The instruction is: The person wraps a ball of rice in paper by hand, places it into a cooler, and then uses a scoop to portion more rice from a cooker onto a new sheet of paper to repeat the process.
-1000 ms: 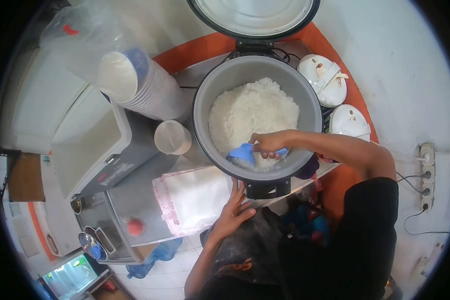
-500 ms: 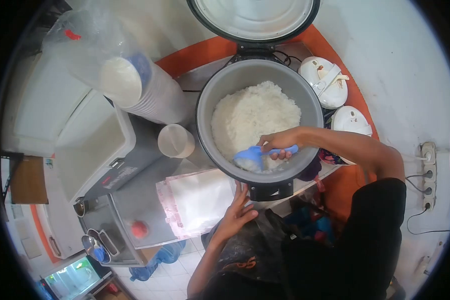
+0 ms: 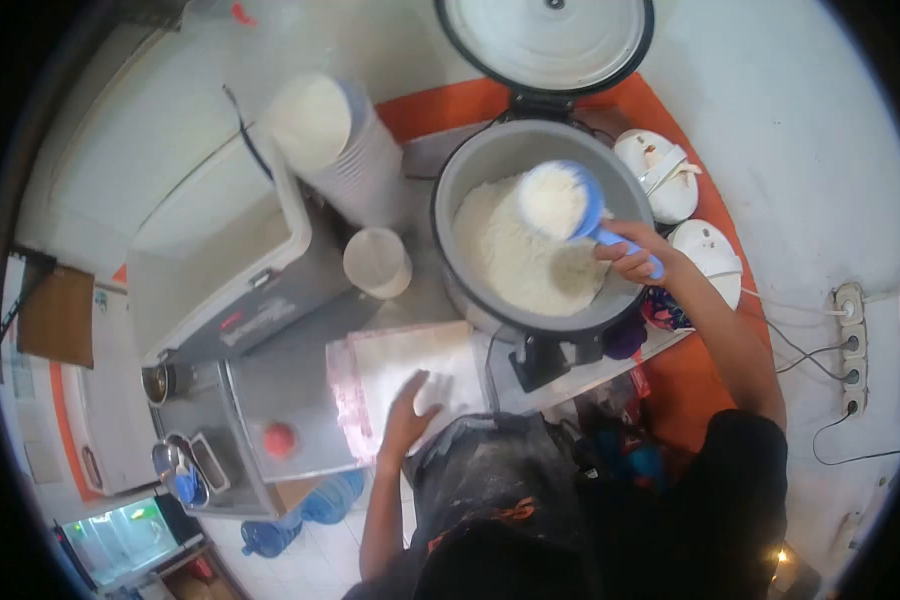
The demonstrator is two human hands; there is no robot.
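My right hand (image 3: 632,252) is wrapped round the handle of a blue rice scoop (image 3: 594,212), heaped with white rice. The scoop is raised above the big rice cooker (image 3: 530,148), which overlaps it in this view. Inside the cooker's grey pot lies a broad mound of cooked rice (image 3: 500,260), and the lid (image 3: 550,40) stands up at the back. My left hand (image 3: 406,418) hovers at or rests on the near edge of a stack of white wrapping paper (image 3: 400,355) with pink print along its left side. Its fingers are stretched out and hold nothing.
A tall stack of plastic tubs (image 3: 365,155) and a single clear cup (image 3: 377,263) stand left of the cooker. Further left is an uncovered cooler box (image 3: 260,300). White lids (image 3: 660,178) sit at the right, and a red round thing (image 3: 279,440) lies on the counter.
The scoop, full of rice, has come up out of the mound in my right hand. My left hand has left the cooker's front and moved left to the paper. The view has shifted slightly.
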